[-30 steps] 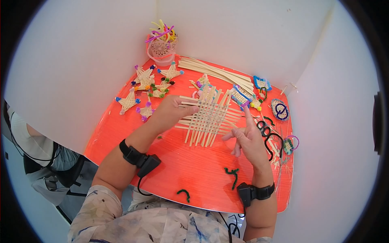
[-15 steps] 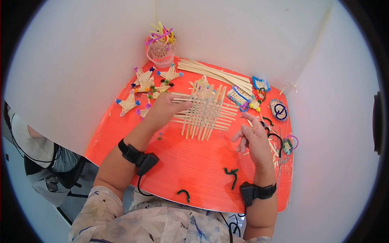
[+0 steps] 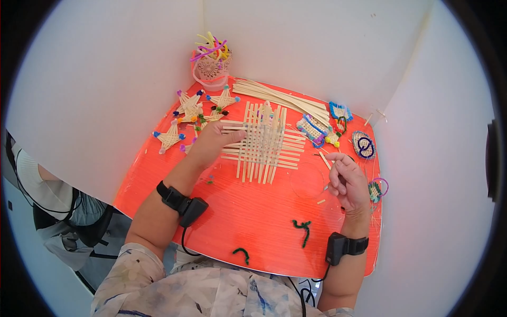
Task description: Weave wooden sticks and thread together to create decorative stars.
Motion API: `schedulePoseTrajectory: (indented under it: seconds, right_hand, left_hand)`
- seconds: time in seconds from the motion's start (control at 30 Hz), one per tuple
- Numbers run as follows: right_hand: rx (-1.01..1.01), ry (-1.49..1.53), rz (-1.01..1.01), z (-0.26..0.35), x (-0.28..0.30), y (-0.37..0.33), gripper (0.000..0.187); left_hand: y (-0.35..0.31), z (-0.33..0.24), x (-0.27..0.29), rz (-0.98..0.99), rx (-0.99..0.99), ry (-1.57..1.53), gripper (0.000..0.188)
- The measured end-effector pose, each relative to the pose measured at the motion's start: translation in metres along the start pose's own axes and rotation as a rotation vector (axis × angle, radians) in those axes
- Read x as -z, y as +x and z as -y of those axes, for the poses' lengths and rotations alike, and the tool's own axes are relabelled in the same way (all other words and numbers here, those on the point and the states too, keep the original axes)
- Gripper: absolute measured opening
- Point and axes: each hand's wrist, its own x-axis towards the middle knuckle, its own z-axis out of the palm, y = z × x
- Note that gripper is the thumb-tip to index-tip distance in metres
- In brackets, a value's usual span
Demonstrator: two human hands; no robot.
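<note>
Now, left of centre in the frame, the left hand pinches the left edge of the woven mat, whose weave at mid-frame could slide askew if that one-sided grip twists, while further right the right hand hangs half curled, its hold unclear.

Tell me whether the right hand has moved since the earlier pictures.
Yes, rightward: against the forked green pipe cleaner, the right hand now sits farther right, and farther from the woven strips.
</note>
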Motion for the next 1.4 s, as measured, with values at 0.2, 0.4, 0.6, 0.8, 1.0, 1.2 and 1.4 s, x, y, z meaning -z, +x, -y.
schedulePoseTrajectory:
  seconds: [0.2, 0.4, 0.6, 0.8, 1.0, 1.2, 1.4]
  right_hand:
    - [0.087, -0.276, -0.225, -0.015, 0.030, 0.010, 0.023]
    - [0.721, -1.596, -0.501, -0.028, 0.008, 0.020, 0.030]
    - [0.257, -0.231, 0.046, -0.051, -0.051, 0.019, 0.036]
    - [-0.109, -0.226, 0.151, -0.051, -0.037, 0.014, 0.023]
    - [-0.088, 0.216, 0.167, -0.021, -0.015, 0.006, 0.020]
    - [0.028, 0.431, 0.194, -0.021, -0.020, 0.006, 0.040]
    - [0.013, 0.326, 0.186, -0.013, -0.030, 0.006, 0.063]
  left_hand:
    - [0.000, 0.001, 0.015, 0.118, 0.162, -0.337, 0.026]
    - [-0.001, 0.000, 0.014, 0.225, 0.231, -0.332, 0.028]
    - [-0.004, 0.002, 0.005, 0.368, 0.325, -0.289, 0.025]
    - [-0.002, 0.007, 0.004, 0.344, 0.348, -0.277, 0.027]
    - [0.001, 0.013, 0.015, 0.241, 0.318, -0.354, 0.029]
    - [0.003, 0.016, 0.012, 0.243, 0.310, -0.388, 0.029]
    - [0.004, 0.015, 0.006, 0.173, 0.265, -0.362, 0.028]
